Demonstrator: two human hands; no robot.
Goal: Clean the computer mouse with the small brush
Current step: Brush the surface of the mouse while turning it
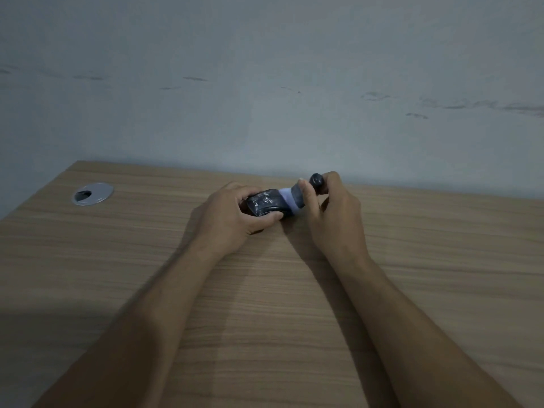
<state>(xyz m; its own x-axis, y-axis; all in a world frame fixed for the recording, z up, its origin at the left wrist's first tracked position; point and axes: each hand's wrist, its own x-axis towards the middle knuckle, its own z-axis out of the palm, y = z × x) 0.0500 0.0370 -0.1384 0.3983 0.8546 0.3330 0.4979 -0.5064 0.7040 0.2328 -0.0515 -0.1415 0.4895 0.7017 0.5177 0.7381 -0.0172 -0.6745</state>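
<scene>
A dark computer mouse [265, 203] with pale smudges and white lettering rests on the wooden desk [265, 290] near its far edge. My left hand [229, 219] grips it from the left, thumb along its near side. My right hand [332, 213] holds a small brush [297, 195] with a dark rounded handle end and whitish bristles. The bristles press against the mouse's right end. Part of the brush handle is hidden by my fingers.
A round silver cable grommet [92, 193] is set into the desk at the far left. A pale grey wall [265, 98] rises directly behind the desk's back edge. The desk's left edge runs diagonally toward me.
</scene>
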